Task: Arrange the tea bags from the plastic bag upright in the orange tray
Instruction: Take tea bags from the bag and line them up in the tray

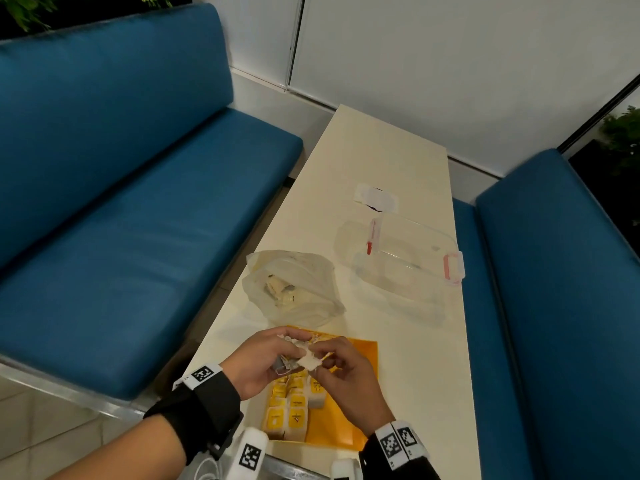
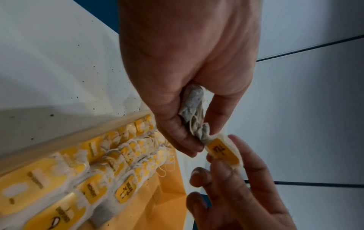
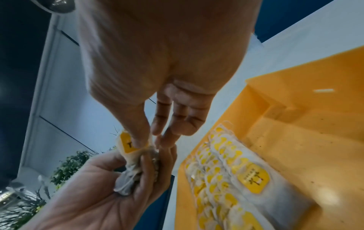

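A small clump of tea bags (image 2: 194, 112) is gripped in the left hand (image 1: 258, 363), the fingers curled round it and the strings trailing out between them. One tea bag (image 1: 309, 361) with a yellow tag is pinched at its tag end between the thumb and forefinger of the right hand (image 1: 346, 370); in the right wrist view the thumb is seen pressed on the tag, while the other right fingers are held loosely extended and carry nothing. The pinched bag is in contact with the clump, and the two hands are held together, fingertips nearly touching, above the far end of the orange tray (image 1: 346, 427). Directly beneath the hands, rows of tea bags (image 1: 289, 408) are stood upright in the tray, packed against the wall on the left-hand side, yellow tags uppermost; the part of the tray under the right hand is bare orange floor. Beyond the hands, just past the tray, the plastic bag (image 1: 294, 289) is lying crumpled on the cream table (image 1: 398, 161), with some contents visible inside. Further out, on the right-hand side, a clear lidded container (image 1: 401, 265) with pink clips is noted. Blue benches (image 1: 121, 202) are seen on either side of the table.
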Demonstrator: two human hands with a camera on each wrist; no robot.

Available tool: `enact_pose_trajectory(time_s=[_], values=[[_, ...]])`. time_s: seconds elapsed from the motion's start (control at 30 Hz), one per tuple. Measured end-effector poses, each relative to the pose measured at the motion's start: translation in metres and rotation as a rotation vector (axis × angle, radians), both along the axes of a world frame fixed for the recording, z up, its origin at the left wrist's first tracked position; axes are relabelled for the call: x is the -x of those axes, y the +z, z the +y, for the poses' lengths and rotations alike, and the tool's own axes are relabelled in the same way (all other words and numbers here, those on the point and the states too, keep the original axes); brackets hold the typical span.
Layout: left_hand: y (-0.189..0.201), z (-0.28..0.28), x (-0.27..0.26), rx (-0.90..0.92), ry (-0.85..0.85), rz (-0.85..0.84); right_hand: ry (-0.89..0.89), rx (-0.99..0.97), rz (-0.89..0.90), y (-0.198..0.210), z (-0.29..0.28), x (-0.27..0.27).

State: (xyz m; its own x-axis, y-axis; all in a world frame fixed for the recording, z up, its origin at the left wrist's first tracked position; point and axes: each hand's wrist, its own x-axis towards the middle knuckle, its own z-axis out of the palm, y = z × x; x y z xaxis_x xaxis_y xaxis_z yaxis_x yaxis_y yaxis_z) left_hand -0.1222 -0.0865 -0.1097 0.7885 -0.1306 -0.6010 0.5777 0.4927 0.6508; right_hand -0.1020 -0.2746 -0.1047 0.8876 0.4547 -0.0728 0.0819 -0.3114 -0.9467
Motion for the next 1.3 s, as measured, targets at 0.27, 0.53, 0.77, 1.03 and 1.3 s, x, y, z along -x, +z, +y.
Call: enact_pose_trajectory(time_s=[0.27,0.53,0.77,1.03,1.3], values=[[-0.004,-0.005,0.002,-0.18,-0.073,-0.042,-0.083,-0.013,0.019,0.006,-0.003,-0.009],[0.004,0.0,0.006,-0.291,-0.245,-0.291,-0.031,0.014,0.179,0.017,-0.004,-0.021],[0.003,0.003,0.004,-0.513,-0.299,-0.35,-0.067,0.037,0.145,0.012,-0.003,-0.025],[0.0,-0.003,0.005,-0.529,-0.237,-0.341,-0.133,0.008,0.291,0.013,-0.007,-0.02],[-0.014,-0.004,0.005,-0.471,-0.176,-0.278,-0.18,0.036,0.318,0.001,-0.019,-0.019]])
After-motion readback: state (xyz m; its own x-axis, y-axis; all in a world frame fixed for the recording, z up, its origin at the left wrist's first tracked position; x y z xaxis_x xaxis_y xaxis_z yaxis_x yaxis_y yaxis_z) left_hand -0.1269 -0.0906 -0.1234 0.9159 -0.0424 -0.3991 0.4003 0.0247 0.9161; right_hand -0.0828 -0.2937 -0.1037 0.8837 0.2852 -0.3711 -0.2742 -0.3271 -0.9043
